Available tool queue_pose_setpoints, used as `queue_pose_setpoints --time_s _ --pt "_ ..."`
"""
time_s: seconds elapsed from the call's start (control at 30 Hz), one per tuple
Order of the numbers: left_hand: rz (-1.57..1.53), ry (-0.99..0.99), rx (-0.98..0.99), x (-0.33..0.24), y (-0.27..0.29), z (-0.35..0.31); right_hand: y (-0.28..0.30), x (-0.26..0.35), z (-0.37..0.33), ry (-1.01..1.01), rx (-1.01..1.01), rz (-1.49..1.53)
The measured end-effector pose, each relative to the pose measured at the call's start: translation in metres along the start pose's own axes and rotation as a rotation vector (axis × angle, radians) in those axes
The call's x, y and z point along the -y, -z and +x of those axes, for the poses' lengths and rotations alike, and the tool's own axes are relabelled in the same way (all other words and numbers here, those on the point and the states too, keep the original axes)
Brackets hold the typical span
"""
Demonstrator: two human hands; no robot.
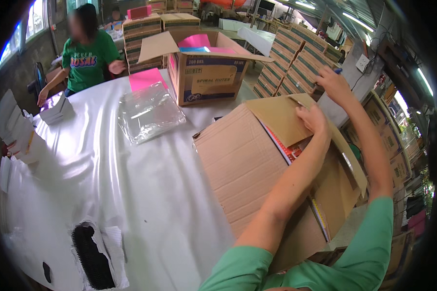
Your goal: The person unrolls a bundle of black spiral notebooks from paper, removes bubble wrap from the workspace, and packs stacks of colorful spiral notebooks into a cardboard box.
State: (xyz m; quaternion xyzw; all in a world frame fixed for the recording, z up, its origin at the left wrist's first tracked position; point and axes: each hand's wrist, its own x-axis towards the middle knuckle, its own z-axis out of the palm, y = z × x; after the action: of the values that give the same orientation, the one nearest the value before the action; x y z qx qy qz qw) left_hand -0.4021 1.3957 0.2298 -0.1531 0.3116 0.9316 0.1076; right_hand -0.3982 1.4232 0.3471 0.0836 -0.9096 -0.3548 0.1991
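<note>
A large brown cardboard box [238,162] stands tilted at the table's right edge. Its flaps are partly folded in, and red and yellow printed items [282,148] show through the gap between them. With curled fingers my left hand [311,120] grips a top flap [272,114] near the far edge. My right hand [334,86] is raised beyond the box, closed around a small blue object [338,71], mostly hidden by the fingers; its kind cannot be made out.
On the white-covered table [170,194] lie a clear plastic bag [148,114], pink sheets [145,80] and a black spiral-coil bundle [92,257]. An open carton [209,80] stands at the far side. A person in green [90,63] sits far left; stacked cartons [291,63] rise behind.
</note>
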Motion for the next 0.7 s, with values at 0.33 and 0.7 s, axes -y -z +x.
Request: queue_pose_setpoints --time_s 0.33,0.7 --pt "-0.699 0.563 0.276 0.010 0.001 -0.006 -0.031 0.009 0.070 0.352 0.056 -0.138" --pt "-0.513 0.662 0.752 0.001 0.017 -0.018 -0.070 0.022 0.048 0.362 0.193 0.010"
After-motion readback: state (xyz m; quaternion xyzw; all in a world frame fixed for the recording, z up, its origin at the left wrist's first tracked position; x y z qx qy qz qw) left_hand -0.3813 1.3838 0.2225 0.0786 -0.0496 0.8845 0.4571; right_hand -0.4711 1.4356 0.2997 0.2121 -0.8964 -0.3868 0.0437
